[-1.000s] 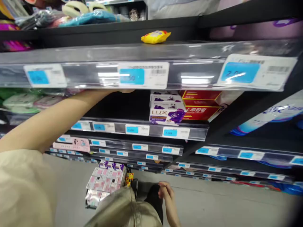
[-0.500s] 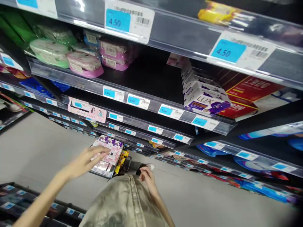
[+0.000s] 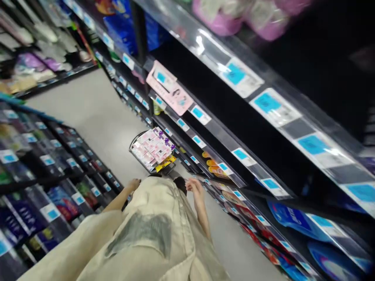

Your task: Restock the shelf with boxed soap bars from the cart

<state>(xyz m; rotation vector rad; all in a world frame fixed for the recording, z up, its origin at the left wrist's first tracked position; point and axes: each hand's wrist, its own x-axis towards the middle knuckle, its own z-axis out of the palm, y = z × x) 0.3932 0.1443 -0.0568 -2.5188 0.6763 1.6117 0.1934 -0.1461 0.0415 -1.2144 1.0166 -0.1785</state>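
A stack of pink-and-white boxes [image 3: 149, 145], with purple-printed boxes [image 3: 165, 137] along its right edge, stood low in the aisle. Yellow packets [image 3: 165, 163] lay against the stack's near right corner. The left grip [image 3: 134, 184], a bare hand, was near and left of the stack, its fingers too blurred to read. The right grip [image 3: 195, 185], fingers loosely bent, was near and right of the stack, apart from it. Right of the stack ran black shelving [image 3: 221, 132] bearing a pink illustrated sign [image 3: 175, 93]; left of it stood tagged display shelves [image 3: 17, 186].
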